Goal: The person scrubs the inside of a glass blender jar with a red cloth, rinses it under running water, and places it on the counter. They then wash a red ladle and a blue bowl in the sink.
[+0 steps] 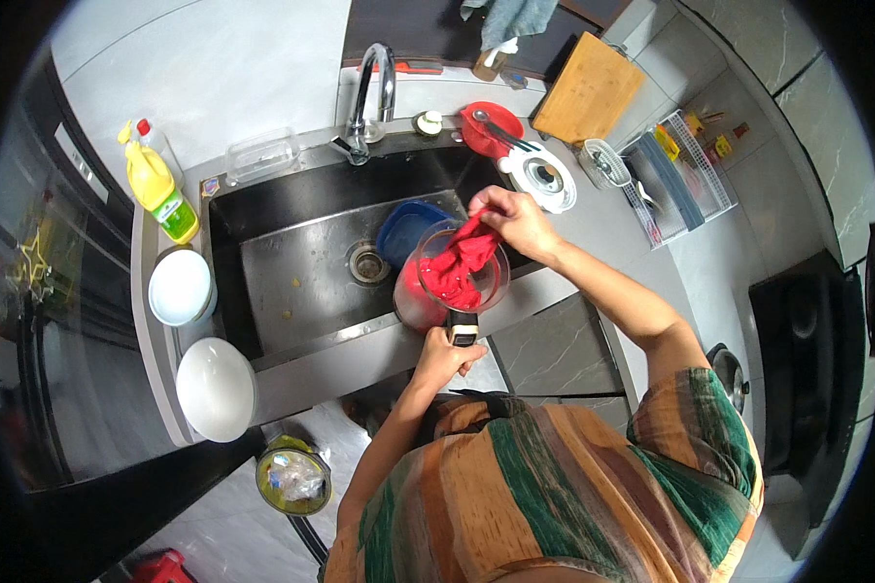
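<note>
A clear jug [417, 304], like a blender jar, is tilted over the front edge of the black sink [299, 251]. My left hand [443, 358] grips its black handle [463, 328] from below. Pinched in the fingers of my right hand [514, 222] is a red cloth [465, 262], which hangs through the jug's mouth and looks wet. The lower part of the cloth shows red through the jug's wall. Behind the jug, a blue plastic basin [408, 227] lies in the sink, partly hidden by it.
A chrome faucet [379, 80] rises behind the sink. Left of it stand a yellow detergent bottle [157, 193] and white bowls [215, 390]. On the right counter are a red bowl [474, 135], a white lid-like part [561, 182], a cutting board [590, 91] and a rack [674, 182]. A trash bin [266, 481] stands below.
</note>
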The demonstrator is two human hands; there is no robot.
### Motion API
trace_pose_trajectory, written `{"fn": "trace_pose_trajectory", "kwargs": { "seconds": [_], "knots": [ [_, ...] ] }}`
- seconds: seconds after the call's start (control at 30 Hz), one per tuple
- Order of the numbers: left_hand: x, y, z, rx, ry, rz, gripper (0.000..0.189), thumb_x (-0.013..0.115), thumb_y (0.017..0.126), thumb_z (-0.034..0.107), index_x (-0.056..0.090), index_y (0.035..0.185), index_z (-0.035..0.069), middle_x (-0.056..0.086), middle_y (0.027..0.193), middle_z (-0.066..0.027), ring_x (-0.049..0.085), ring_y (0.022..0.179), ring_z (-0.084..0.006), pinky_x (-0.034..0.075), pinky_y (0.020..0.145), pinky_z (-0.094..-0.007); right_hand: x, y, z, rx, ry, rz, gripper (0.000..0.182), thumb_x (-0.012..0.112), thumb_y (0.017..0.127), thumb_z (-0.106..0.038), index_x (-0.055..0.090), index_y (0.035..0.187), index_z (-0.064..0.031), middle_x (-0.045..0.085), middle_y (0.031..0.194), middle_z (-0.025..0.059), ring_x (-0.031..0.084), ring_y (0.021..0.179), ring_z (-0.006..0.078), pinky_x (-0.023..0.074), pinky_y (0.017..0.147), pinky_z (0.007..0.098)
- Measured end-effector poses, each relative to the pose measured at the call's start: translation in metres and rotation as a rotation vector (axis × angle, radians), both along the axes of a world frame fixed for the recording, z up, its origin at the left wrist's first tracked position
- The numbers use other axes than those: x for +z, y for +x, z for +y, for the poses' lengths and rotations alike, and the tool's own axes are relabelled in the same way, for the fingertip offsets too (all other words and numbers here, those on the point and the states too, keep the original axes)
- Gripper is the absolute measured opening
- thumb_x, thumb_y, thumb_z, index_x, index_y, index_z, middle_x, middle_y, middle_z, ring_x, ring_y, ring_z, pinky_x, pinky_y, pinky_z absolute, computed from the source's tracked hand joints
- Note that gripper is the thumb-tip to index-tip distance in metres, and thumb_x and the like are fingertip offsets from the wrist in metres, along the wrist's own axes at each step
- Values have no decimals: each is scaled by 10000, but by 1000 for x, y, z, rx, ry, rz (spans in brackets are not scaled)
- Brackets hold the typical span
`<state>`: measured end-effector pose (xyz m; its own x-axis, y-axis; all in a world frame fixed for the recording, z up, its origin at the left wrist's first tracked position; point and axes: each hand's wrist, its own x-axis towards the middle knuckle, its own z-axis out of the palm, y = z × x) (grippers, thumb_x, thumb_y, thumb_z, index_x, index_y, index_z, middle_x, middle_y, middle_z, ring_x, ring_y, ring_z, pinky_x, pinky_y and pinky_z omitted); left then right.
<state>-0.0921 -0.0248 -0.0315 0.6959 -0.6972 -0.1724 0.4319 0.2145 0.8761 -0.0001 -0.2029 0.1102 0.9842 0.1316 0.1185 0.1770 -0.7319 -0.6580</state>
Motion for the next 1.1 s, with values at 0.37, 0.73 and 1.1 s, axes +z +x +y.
{"fn": "trace_pose_trajectory", "kwargs": {
  "seconds": [0.37, 0.73, 1.1],
  "knots": [
    [12, 0, 0, 99, 5, 57, 139, 690, 693, 49, 564, 699, -10, 540, 516, -56, 498, 409, -123, 386, 396, -253, -43, 41, 9, 325, -285, -272, 130, 627, 732, -110, 619, 836, -32, 602, 818, 120, 586, 806, 322, 488, 696, 388],
    [10, 2, -3, 140, -37, 124, 176, 703, 694, 60, 549, 615, 29, 524, 513, -26, 478, 400, -91, 372, 363, -231, -12, -50, 5, -5, -764, -158, 196, 609, 749, -205, 596, 761, -10, 593, 744, 161, 625, 679, 306, 504, 576, 400],
    [5, 1, 2, 42, 0, 52, 142, 699, 685, 52, 562, 676, 16, 538, 529, -35, 494, 430, -111, 386, 415, -252, -11, 13, 10, -62, -434, -194, 177, 567, 796, -177, 571, 844, -6, 610, 855, 167, 602, 787, 357, 482, 678, 423]
  ]
}}
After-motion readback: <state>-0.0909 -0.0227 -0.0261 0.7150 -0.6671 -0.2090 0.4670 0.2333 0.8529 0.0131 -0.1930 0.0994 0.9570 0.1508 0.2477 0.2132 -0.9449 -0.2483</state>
